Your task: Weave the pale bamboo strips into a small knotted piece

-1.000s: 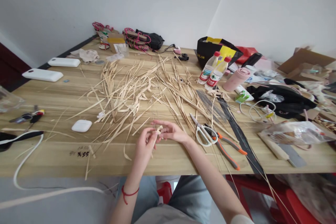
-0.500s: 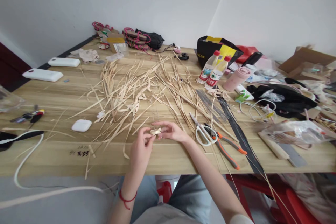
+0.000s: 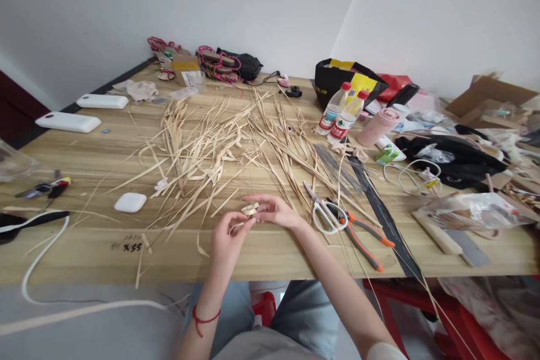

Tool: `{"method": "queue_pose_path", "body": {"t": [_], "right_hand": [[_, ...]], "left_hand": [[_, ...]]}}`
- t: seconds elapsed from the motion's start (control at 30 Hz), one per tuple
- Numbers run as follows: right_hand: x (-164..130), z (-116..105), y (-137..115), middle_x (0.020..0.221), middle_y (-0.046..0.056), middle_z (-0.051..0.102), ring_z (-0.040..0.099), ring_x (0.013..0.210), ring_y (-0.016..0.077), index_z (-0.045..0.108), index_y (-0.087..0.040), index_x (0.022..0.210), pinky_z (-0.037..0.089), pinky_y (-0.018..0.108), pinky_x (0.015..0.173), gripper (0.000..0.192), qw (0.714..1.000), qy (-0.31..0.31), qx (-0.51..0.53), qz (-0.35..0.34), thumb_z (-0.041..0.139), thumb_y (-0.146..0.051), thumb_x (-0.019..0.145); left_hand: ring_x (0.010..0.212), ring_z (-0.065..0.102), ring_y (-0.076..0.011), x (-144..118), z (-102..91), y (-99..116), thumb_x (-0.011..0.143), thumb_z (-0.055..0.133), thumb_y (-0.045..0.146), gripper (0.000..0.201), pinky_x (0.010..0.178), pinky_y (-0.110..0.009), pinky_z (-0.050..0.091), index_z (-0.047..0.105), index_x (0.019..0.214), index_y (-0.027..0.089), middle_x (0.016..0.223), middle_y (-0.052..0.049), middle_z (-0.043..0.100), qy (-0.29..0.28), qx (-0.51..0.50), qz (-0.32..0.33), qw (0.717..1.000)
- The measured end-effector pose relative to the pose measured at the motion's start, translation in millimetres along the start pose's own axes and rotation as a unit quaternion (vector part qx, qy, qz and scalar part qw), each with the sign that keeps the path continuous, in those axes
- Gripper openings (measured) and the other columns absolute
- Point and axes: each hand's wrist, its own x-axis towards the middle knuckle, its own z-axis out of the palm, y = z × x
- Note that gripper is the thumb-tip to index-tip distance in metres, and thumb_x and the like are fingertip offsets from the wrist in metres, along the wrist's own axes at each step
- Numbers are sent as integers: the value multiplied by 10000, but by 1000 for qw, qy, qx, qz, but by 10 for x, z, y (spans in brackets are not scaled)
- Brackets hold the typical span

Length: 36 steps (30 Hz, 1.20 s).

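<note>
Here both hands [image 3: 247, 222] pinch a small straw coil [image 3: 250, 209] over the straw-littered wooden table [image 3: 270, 253] by white walls [image 3: 253, 5].

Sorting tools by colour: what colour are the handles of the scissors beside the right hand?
White, seen in the head view: the scissors lie just beside the right hand.

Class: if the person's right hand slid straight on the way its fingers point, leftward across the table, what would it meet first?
Probably the left hand; the right hand shares a small coiled straw strip with it.
</note>
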Motion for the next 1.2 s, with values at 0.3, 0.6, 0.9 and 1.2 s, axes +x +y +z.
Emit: {"method": "queue_pose_path", "body": {"t": [0.3, 0.6, 0.9, 1.2], "right_hand": [[3, -15, -5, 766, 29, 664, 589, 675, 113, 494, -164, 1273, 418, 220, 636, 599, 1000, 0, 6, 0, 700, -245, 716], [-14, -13, -38, 827, 49, 690, 614, 693, 118, 480, -165, 1292, 408, 198, 592, 629, 1000, 13, 4, -3, 698, -240, 708], [-41, -32, -123, 1255, 104, 563, 648, 732, 121, 537, -212, 1241, 405, 175, 535, 600, 999, 43, 3, -19, 708, -209, 666], [-38, -15, -132, 1311, 100, 512, 640, 737, 112, 540, -218, 1237, 423, 174, 549, 614, 999, 32, 22, -27, 713, -195, 648]], "left_hand": [[647, 571, -135, 58, -16, -98, 728, 614, 343, 196, 571, -227, 441, 578, 811, 170, 775, -34, 622, 9, -50, -33, 998], [623, 536, -118, 2, -29, 13, 702, 518, 169, 177, 588, -217, 430, 518, 877, 188, 678, 21, 535, -15, -39, -14, 999], [586, 533, -121, 4, -287, 35, 664, 556, 203, 206, 560, -220, 419, 564, 869, 193, 637, 31, 554, -37, -35, -45, 998], [831, 649, -206, -6, -142, 241, 720, 587, 331, 188, 749, -320, 491, 579, 832, 180, 872, -73, 691, -67, -238, -16, 969]]}}
